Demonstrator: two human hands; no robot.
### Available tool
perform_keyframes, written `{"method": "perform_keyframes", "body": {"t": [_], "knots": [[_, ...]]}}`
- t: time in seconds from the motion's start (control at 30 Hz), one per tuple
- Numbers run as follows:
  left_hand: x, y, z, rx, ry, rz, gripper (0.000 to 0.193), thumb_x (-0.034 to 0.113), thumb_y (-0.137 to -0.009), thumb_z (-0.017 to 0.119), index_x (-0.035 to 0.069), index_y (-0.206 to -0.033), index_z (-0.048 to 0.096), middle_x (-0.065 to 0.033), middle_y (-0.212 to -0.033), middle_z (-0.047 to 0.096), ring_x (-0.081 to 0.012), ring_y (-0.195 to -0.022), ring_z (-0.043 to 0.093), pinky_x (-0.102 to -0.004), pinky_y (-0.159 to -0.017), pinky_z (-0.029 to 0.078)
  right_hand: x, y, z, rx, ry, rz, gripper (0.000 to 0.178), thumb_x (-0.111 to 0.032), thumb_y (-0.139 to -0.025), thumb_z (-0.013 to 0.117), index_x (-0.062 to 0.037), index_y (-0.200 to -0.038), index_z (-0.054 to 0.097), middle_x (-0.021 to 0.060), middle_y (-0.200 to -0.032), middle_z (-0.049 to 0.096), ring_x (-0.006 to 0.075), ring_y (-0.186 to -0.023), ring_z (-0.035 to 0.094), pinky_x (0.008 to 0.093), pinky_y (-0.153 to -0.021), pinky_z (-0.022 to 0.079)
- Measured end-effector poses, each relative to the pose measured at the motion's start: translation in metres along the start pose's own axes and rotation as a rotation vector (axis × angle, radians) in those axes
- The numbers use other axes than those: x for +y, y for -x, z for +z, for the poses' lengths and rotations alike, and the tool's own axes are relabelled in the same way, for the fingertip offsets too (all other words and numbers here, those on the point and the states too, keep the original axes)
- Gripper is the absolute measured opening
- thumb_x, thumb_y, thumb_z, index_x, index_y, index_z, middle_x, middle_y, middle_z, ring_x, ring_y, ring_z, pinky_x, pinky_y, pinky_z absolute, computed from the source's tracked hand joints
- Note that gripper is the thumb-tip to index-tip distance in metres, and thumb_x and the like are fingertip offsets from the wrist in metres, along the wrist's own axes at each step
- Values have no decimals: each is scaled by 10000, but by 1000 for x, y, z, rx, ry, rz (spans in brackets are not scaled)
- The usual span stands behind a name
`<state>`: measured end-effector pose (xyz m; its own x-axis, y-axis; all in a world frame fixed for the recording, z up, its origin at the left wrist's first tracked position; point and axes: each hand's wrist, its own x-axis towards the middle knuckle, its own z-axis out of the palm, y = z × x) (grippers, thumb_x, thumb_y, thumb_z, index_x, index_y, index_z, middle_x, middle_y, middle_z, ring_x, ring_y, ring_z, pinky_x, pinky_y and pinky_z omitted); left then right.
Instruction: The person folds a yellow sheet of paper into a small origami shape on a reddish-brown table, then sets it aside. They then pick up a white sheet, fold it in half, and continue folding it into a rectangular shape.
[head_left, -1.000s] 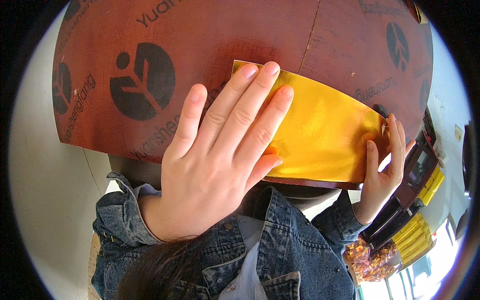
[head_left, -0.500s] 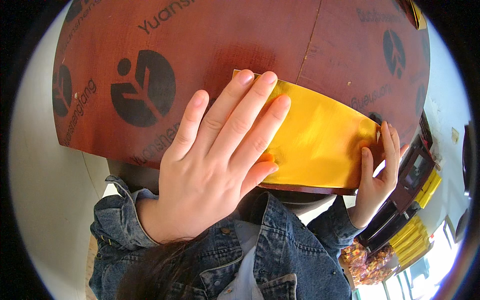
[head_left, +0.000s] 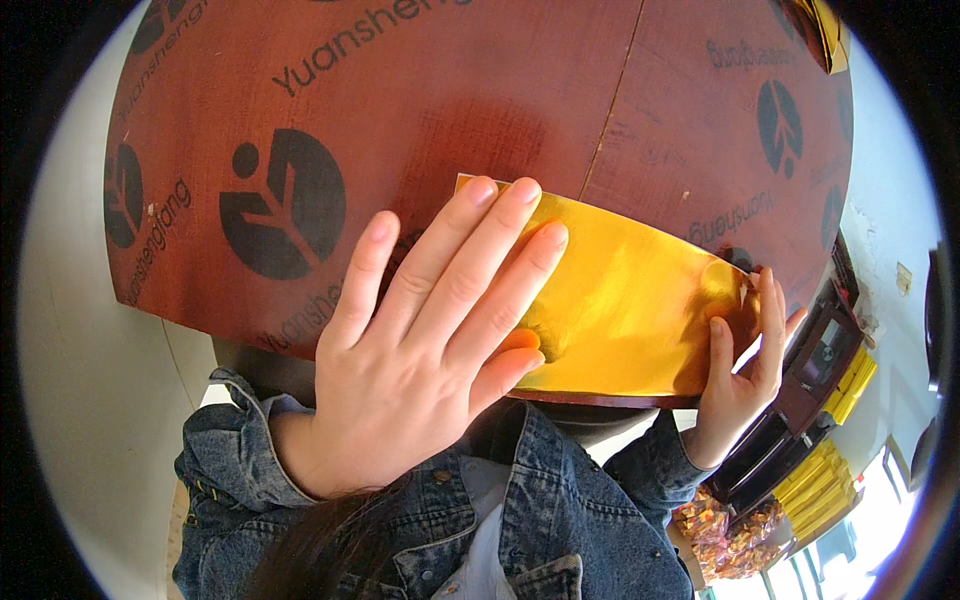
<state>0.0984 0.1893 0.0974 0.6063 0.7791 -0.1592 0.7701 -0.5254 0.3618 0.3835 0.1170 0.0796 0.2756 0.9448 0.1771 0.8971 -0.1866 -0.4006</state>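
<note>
A shiny gold foil sheet (head_left: 628, 310) lies along the near edge of the reddish-brown printed board (head_left: 480, 90). My left hand (head_left: 420, 310) rests across the sheet's left end, back of the hand up, fingers stretched and spread. Its fingertips reach the sheet's far left corner, and its thumb touches the foil. At the sheet's right end stands my right hand (head_left: 745, 370), turned on its side, with the thumb apart from the raised fingers. Its thumb and fingertips touch the sheet's right edge, where the foil bends up slightly. The palm side is partly hidden.
More folded gold foil (head_left: 830, 35) lies at the board's far right corner. A thin seam (head_left: 610, 115) runs across the board. To the right are dark furniture (head_left: 815, 355), yellow stacks (head_left: 815, 490) and clear bags of colourful pieces (head_left: 735, 535). A pale wall (head_left: 70, 350) borders the left.
The board, sheet and both hands appear slightly lower in the picture. Both hands keep about the same places on the sheet.
</note>
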Motion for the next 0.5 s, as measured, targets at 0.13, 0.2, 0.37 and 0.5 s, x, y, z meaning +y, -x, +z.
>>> {"method": "perform_keyframes", "body": {"t": [0.13,0.2,0.37,0.5], "knots": [[-2,4,3,9,21,-12,669,459,-973,604,161,-1559,479,-82,-1639,407,-269,-1513,385,-609,-1240,-17,-1,4,3,13,-9,32,549,8,-837,736,-85,-1374,665,96,-1305,719,242,-1259,654,579,-1290,125],[-1,9,7,12,14,-2,665,459,-970,612,159,-1551,492,-79,-1635,414,-267,-1513,386,-627,-1233,-46,-3,11,6,15,-15,36,563,11,-834,740,-85,-1383,660,92,-1294,725,237,-1246,662,572,-1292,127],[-3,13,8,30,11,-9,636,464,-983,602,157,-1533,516,-78,-1620,437,-264,-1506,401,-620,-1228,-91,-6,17,9,45,-25,71,590,17,-844,736,-103,-1414,642,82,-1290,728,230,-1228,672,545,-1299,123],[-2,12,7,61,-71,18,609,469,-1013,554,139,-1523,526,-84,-1599,468,-250,-1490,432,-603,-1233,-105,-7,16,9,56,-64,49,590,22,-866,719,-100,-1435,622,81,-1287,727,218,-1220,672,548,-1299,120]]}}
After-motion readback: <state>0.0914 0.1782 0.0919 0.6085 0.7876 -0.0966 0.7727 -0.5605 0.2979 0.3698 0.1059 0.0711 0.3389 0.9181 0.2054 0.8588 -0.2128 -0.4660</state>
